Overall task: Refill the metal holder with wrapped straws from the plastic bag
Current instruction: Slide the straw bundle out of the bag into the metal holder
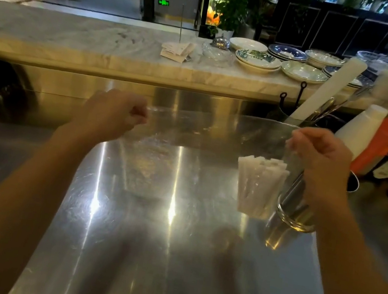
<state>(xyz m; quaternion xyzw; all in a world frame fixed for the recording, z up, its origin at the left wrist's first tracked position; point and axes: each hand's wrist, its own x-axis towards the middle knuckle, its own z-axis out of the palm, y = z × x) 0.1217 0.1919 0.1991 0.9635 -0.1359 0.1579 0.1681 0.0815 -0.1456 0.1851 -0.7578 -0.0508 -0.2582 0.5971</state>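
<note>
A clear plastic bag (215,135) is held stretched above the middle of the stainless steel counter (139,253), its top edge pulled taut between two hands. The left hand (116,111) is closed in a fist on the bag's left corner; the right hand (319,157) is pinched shut on the right corner. A bundle of wrapped straws (258,186) hangs upright in the bag's right side, just beside the metal holder (295,207), which stands near the counter's right edge below the right hand. The rest of the bag appears empty, though glare on the film makes this hard to confirm.

The step in hand is judged to be the opening or positioning of the bag, with no straws yet seen in the holder. The next move would call for one hand to be freed, the bundle drawn out and set upright into the holder's mouth.

Along the right edge, white and orange squeeze bottles (364,134) and a white roll (328,87) are crowded close behind the holder and could be knocked. Farther off, stacked plates (258,60) are set on the marble ledge (77,37).
</note>
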